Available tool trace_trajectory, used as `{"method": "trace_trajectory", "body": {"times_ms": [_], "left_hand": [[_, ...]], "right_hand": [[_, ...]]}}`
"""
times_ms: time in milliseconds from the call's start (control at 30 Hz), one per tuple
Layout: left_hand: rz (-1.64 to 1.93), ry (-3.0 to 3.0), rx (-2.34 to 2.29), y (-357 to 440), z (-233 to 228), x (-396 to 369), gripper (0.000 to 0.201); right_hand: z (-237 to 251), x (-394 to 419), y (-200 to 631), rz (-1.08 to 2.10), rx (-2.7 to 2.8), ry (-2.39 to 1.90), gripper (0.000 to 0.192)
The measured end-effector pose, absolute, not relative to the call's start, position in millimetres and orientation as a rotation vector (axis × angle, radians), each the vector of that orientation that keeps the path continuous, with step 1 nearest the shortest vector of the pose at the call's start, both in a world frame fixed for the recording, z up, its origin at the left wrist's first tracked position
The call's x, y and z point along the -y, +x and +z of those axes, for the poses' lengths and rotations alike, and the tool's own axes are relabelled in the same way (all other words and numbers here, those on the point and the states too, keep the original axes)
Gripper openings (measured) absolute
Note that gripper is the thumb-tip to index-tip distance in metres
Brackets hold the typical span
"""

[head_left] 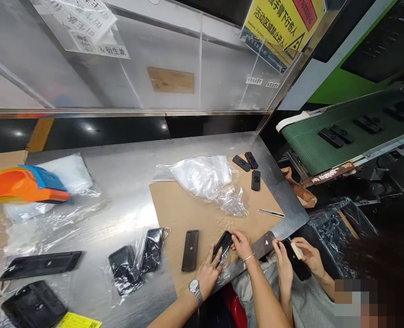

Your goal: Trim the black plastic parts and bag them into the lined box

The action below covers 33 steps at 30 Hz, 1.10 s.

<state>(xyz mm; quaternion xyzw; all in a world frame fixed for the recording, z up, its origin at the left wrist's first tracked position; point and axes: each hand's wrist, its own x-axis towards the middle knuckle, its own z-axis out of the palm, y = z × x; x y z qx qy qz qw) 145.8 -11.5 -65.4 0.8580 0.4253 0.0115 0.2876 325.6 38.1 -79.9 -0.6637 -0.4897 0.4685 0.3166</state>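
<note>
A small black rectangular plastic part (224, 243) lies at the front of the cardboard, partly over a clear plastic bag. My left hand (207, 272), wearing a metal watch, presses its fingers on the part's lower left side. The upper right end is pinched by the fingers of my right hand (242, 246), which has a thin bracelet at the wrist. Just left of them rests a longer black plastic part (190, 250). Further left are two black parts in clear bags (128, 266). Whether the part between my hands is inside its bag I cannot tell.
A co-worker's hands (292, 255) hold a black part and a pale block at the right. Clear bags (202, 175), three small black parts (255, 180) and a cutter knife (271, 213) lie behind. Orange scoops (27, 184) stand left; a green conveyor (318, 155) runs right.
</note>
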Motion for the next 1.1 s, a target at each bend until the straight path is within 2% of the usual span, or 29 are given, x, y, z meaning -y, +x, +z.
{"method": "trace_trajectory", "body": {"times_ms": [500, 867, 1100], "left_hand": [[0.004, 2.262, -1.131, 146.9, -61.2, 9.7, 0.03], [0.074, 2.346, -1.163, 150.4, -77.1, 16.7, 0.024], [0.213, 2.453, -1.234, 150.9, -77.4, 21.1, 0.026]], "right_hand": [[-72.8, -36.8, 320.9, 1.237, 1.201, -1.811, 0.028], [-53.3, -62.9, 317.9, 1.808, 0.684, -2.113, 0.031], [-34.1, -90.5, 324.7, 2.057, 0.535, -2.199, 0.03]]}}
